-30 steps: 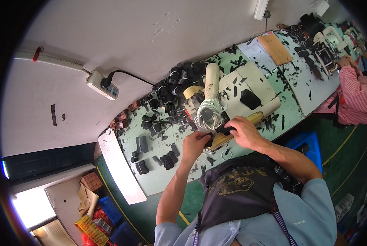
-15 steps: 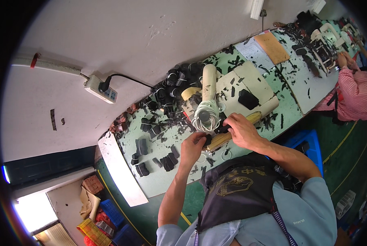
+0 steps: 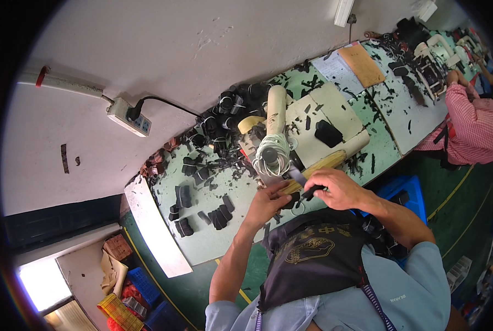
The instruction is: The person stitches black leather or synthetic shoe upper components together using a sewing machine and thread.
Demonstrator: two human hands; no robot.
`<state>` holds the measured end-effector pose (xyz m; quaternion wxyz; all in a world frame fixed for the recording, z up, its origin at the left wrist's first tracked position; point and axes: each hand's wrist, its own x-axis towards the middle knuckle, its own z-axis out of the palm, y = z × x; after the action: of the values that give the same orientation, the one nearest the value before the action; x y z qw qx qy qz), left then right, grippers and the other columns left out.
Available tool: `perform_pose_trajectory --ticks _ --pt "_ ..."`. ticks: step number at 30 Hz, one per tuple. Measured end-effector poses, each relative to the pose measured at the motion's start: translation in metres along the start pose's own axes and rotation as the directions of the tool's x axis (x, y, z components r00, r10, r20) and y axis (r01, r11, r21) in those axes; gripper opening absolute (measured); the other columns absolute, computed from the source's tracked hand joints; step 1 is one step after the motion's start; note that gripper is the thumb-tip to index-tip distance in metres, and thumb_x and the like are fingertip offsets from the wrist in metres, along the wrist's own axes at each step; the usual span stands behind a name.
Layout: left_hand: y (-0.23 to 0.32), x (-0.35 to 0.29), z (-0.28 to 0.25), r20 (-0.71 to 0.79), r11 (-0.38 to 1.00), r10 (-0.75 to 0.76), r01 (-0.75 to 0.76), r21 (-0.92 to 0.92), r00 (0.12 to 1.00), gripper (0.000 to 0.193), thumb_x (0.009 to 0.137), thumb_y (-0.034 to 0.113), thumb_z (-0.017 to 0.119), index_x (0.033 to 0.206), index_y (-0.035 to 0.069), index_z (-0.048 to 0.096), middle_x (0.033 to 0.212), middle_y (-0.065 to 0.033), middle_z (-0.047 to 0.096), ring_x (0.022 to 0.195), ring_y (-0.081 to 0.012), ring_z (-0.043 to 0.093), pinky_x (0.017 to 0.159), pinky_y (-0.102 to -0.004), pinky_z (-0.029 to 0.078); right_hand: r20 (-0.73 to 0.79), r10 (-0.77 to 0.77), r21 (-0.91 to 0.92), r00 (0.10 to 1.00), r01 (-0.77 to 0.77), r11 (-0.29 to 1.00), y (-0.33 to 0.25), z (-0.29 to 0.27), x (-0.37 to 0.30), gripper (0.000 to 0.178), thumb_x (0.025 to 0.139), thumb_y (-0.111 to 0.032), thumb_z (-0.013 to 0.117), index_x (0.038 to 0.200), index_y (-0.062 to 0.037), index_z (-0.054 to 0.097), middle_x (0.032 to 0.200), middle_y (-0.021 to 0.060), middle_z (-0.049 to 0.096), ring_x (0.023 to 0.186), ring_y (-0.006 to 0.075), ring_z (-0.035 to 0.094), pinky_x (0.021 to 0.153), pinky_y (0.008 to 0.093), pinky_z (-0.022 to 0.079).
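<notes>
My left hand is closed at the front edge of a cream machine, its fingertips pinching a small black piece of material. Just to its right, my right hand has its fingers curled round a black strip. A blurred greyish flat piece slants up from beside the right fingers toward the machine head; I cannot make out whether that hand holds it. White cord is coiled around the machine's front end. A dark folded piece lies on the machine bed.
Black bundles lie on the green table at left, and more are heaped against the wall. Scraps litter the tabletop. A blue crate stands below the table at right. A co-worker in a pink checked shirt works at the far right.
My right hand has come down and toward me, off the machine's edge, with the black strip. My left hand has shifted slightly right and nearer. The view has moved a little.
</notes>
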<state>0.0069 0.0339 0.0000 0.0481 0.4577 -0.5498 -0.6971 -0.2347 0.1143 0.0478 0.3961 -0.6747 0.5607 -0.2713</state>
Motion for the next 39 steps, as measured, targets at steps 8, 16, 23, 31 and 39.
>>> perform_pose_trajectory --ticks 8,16,23,31,39 --pt "0.003 -0.002 0.0 0.109 0.972 -0.062 0.085 -0.218 0.992 0.021 0.092 0.019 0.071 0.107 0.003 0.07 0.078 0.0028 0.066 0.062 -0.0014 0.052 0.052 -0.0188 0.04 0.262 0.044 0.047 0.964 -0.058 0.997 -0.007 0.005 0.002 0.023 0.081 -0.004 0.066 0.103 -0.0052 0.066 0.102 0.0129 0.066 0.101 0.034 0.061 0.087 0.0434 0.048" --pt "-0.003 0.001 0.007 -0.04 0.999 0.022 -0.02 0.034 0.999 0.022 0.092 0.019 0.069 0.102 0.0 0.071 0.078 -0.0003 0.069 0.063 -0.0055 0.057 0.056 -0.0238 0.046 0.119 0.222 0.275 0.968 -0.247 0.929 0.006 0.024 0.01 0.025 0.084 -0.007 0.068 0.109 -0.0047 0.065 0.104 0.0102 0.067 0.102 0.0276 0.064 0.089 0.0364 0.049" --pt "-0.003 0.003 -0.015 -0.239 0.99 0.09 -0.06 0.13 0.967 0.028 0.091 0.014 0.068 0.116 0.003 0.071 0.092 -0.0079 0.076 0.074 -0.0099 0.066 0.067 -0.026 0.053 -0.228 0.235 0.099 0.945 -0.217 0.971 0.017 0.028 0.017 0.039 0.087 0.0 0.064 0.125 -0.0046 0.054 0.103 0.0181 0.065 0.095 0.0339 0.063 0.085 0.0422 0.05" --pt "-0.005 0.017 -0.005 -0.415 0.943 0.233 -0.1 0.317 0.879 0.027 0.085 0.019 0.072 0.107 0.002 0.069 0.094 -0.0135 0.075 0.082 -0.025 0.074 0.074 -0.036 0.055 -0.079 0.032 -0.111 0.996 -0.041 0.993 0.03 0.034 0.028 0.034 0.081 0.003 0.062 0.115 -0.0021 0.06 0.108 0.0142 0.057 0.107 0.0345 0.055 0.093 0.0416 0.046" --pt "0.008 0.008 0.0 -0.355 0.948 0.202 -0.09 0.305 0.913 0.024 0.088 0.01 0.066 0.11 0.004 0.067 0.1 -0.013 0.075 0.094 -0.0279 0.072 0.084 -0.0366 0.053 -0.203 0.18 -0.167 0.963 -0.215 0.962 0.014 0.041 0.034 0.035 0.081 0.002 0.063 0.115 -0.0037 0.06 0.106 0.0162 0.06 0.106 0.0358 0.055 0.09 0.0431 0.047"
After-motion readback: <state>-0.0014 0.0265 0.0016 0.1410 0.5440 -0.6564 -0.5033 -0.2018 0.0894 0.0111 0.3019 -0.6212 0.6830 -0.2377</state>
